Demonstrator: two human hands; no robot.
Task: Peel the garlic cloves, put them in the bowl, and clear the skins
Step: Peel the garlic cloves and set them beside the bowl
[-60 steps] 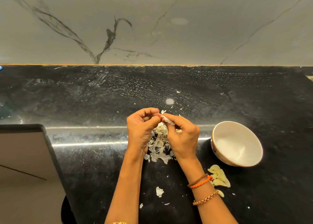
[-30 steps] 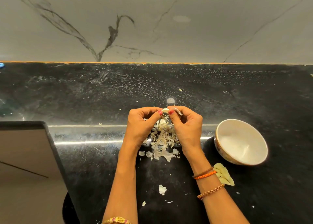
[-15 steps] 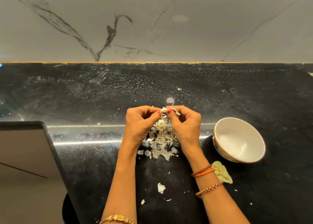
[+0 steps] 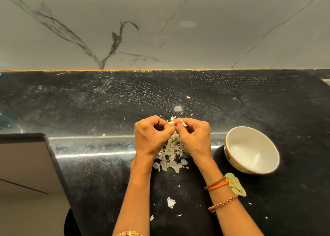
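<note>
Both hands meet above the counter (image 4: 232,102): the left hand (image 4: 151,137) and right hand (image 4: 195,137) each pinch one clove (image 4: 171,123) between curled fingertips, a strip of skin (image 4: 182,122) curling off beside the right thumb. Directly beneath them lies one heap of skins (image 4: 171,153), with a few stray flakes nearer me. One white bowl (image 4: 251,150) sits to the right, and peeled cloves (image 4: 235,185), perhaps four, lie just beside it, partly hidden by the right wrist.

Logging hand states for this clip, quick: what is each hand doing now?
Left hand: closed, pinching the garlic clove.
Right hand: closed, pinching the same clove, pulling its skin.
</note>
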